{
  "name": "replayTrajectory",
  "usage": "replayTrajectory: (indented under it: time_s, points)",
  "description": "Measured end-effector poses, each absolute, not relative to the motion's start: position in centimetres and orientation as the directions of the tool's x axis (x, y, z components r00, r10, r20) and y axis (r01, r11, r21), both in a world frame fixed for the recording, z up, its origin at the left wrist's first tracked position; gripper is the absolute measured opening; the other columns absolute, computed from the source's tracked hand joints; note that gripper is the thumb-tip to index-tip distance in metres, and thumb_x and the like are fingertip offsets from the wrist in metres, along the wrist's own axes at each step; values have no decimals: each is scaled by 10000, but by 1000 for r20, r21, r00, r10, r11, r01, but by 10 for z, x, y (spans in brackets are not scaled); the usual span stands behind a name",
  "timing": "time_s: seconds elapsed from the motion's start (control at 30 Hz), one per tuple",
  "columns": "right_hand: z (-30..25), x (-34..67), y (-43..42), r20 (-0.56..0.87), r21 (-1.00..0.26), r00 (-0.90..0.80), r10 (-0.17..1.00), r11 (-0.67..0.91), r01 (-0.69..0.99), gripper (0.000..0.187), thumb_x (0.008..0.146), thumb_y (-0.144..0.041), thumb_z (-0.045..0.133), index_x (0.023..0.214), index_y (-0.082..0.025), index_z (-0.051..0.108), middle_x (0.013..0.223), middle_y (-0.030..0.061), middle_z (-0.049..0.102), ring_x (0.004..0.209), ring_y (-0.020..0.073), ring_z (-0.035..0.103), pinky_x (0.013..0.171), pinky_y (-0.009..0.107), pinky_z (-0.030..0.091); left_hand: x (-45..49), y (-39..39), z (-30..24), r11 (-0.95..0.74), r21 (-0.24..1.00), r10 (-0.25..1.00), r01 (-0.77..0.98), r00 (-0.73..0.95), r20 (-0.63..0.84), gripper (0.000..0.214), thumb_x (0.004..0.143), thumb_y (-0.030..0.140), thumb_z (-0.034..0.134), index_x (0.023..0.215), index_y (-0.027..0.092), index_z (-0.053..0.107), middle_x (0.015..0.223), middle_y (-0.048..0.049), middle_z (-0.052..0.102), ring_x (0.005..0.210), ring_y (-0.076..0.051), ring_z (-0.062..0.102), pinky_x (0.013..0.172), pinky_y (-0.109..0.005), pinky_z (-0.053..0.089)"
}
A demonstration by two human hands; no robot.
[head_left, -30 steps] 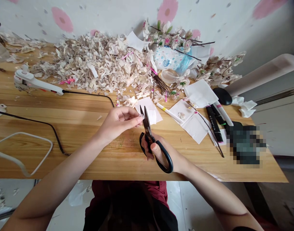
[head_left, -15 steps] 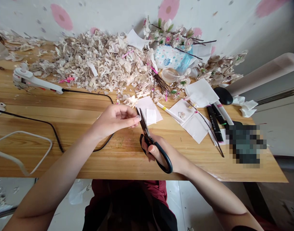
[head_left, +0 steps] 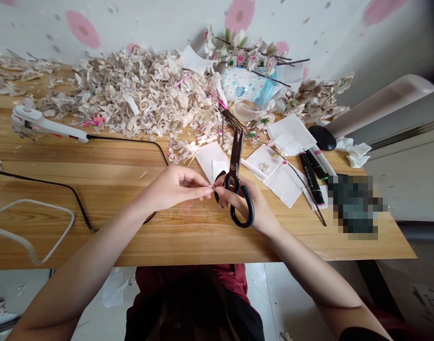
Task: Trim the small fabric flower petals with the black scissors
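Observation:
My right hand (head_left: 247, 201) holds black-handled scissors (head_left: 235, 163), their dark blades pointing away from me and slightly apart. Its thumb and fingertips meet those of my left hand (head_left: 177, 187) above the table's middle. The left fingers are pinched together at the tips; whatever is between them is too small to make out. Just beyond the hands lie a sheet of white paper (head_left: 206, 156) and a smaller white square (head_left: 219, 166). Part of these is hidden behind the scissors and the right hand.
A large heap of pale paper-like scraps (head_left: 131, 94) lines the wall. Artificial flower branches (head_left: 252, 52) rest on a wipes pack (head_left: 240, 85). Black markers (head_left: 312, 180) lie right, beside a dark stem (head_left: 302, 177). A white corded tool (head_left: 49, 124) lies left, its black cord (head_left: 67, 185) crossing the table.
The scissors have swung away from my left fingertips and now point up and forward. My right hand has moved up so that its fingertips meet the left ones.

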State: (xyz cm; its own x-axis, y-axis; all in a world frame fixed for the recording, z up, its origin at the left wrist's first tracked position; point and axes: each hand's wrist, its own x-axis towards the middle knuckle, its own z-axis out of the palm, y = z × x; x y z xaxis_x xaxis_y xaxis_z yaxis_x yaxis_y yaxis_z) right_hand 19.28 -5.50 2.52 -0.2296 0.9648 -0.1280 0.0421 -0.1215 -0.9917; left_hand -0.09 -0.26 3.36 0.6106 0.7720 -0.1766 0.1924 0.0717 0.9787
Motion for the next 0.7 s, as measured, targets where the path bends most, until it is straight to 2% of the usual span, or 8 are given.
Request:
replayTrajectory:
  time_s: [0.1,0.23,0.47,0.7]
  points:
    - [26,195,-52,-159,-987,-289,944,-154,39,346,789,-485,703,859,-165,590,676,-16,599,555,113,559,555,251,473,2,-4,34,101,972,747,211,630,-214,152,735,302,752,756,151,748,671,-46,739,600,-142,674,574,-221,547]
    - [27,196,-51,-138,-990,-325,936,-135,33,350,787,-483,702,780,-157,575,641,-19,579,549,104,542,555,241,465,4,-4,35,162,964,720,213,642,-263,147,711,306,775,702,164,741,629,-35,729,566,-136,665,564,-224,546]
    - [27,204,-47,-104,-995,-364,926,-101,26,288,869,-431,617,791,-160,558,598,-28,553,560,111,530,580,250,448,3,1,29,235,960,726,150,630,-276,222,724,361,773,770,145,753,768,-79,762,639,-136,680,657,-248,565]
    - [21,210,-40,-116,-993,-338,934,-108,44,249,877,-385,599,756,-178,534,574,-33,554,542,114,536,566,245,432,5,1,28,231,954,756,191,581,-300,218,727,354,758,757,139,739,757,-66,757,633,-126,663,677,-257,562]
